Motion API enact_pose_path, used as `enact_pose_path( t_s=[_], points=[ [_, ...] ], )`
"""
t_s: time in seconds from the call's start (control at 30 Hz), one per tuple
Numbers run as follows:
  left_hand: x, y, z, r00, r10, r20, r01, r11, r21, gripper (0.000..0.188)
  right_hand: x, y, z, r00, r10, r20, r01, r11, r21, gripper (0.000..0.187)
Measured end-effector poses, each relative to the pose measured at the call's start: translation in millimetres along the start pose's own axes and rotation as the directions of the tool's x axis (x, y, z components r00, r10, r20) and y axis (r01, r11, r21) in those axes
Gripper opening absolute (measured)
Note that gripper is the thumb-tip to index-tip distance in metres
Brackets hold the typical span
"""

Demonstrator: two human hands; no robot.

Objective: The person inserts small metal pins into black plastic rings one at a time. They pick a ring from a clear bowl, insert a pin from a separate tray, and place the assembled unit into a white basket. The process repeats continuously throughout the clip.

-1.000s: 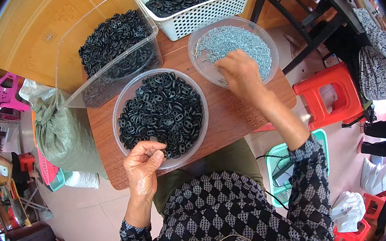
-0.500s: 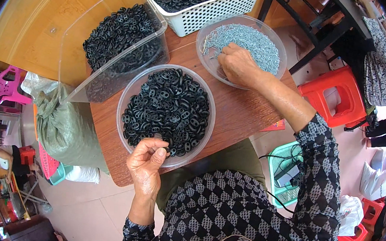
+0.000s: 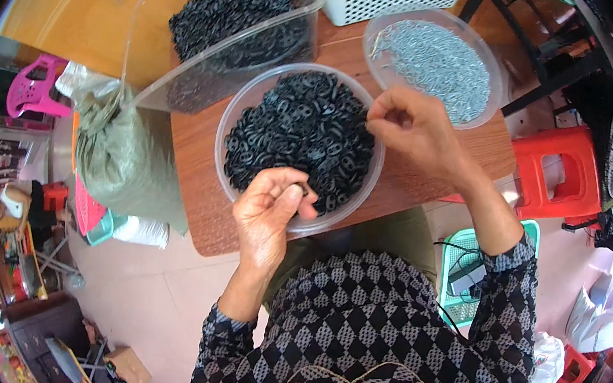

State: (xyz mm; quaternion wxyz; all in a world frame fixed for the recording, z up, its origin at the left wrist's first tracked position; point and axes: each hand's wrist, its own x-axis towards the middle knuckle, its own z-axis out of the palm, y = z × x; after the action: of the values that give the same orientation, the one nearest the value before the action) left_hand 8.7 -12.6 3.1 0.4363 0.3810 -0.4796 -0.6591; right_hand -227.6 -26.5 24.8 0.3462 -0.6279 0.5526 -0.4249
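Note:
My left hand (image 3: 265, 213) is closed in a pinch at the near edge of a round clear bowl (image 3: 223, 133). A small black piece (image 3: 307, 189) shows between its thumb and fingers. Loose black plastic pieces (image 3: 298, 134), many with two holes, are heaped in that bowl. Over the bowl's right rim, my right hand (image 3: 423, 133) has thumb and forefinger pressed together; whatever they may hold is too small to make out. Beyond it stands a second clear bowl (image 3: 497, 85) of small silvery screws (image 3: 438, 64).
A clear rectangular bin (image 3: 313, 30) of black pieces and a white perforated basket (image 3: 388, 3) stand at the back of the wooden table (image 3: 191, 209). Left of it sits a green sack (image 3: 125, 159). A red stool (image 3: 560, 171) and a green basket (image 3: 532, 236) are at the right.
My right hand has come out of the screw bowl, back and toward the left hand. The left hand still pinches the black piece. The whole view has shifted.

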Motion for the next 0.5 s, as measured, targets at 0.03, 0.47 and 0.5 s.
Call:
enact_pose_path(
  t_s=[0.03,0.47,0.5],
  points=[
    [-1,-1,-1,1.000,-0.010,-0.015,0.010,1.000,0.009,0.016,-5,-7,12,0.999,0.017,0.043,-0.021,0.995,0.096,0.006],
    [-8,1,0,0.997,0.053,-0.053,-0.046,0.992,0.120,0.015,-20,-14,63,0.978,-0.053,0.200,-0.016,0.944,0.330,0.011],
    [-8,2,0,0.997,0.052,-0.054,-0.045,0.991,0.127,0.016,-21,-14,64,0.975,-0.021,0.221,-0.058,0.937,0.345,0.011]
  ],
)
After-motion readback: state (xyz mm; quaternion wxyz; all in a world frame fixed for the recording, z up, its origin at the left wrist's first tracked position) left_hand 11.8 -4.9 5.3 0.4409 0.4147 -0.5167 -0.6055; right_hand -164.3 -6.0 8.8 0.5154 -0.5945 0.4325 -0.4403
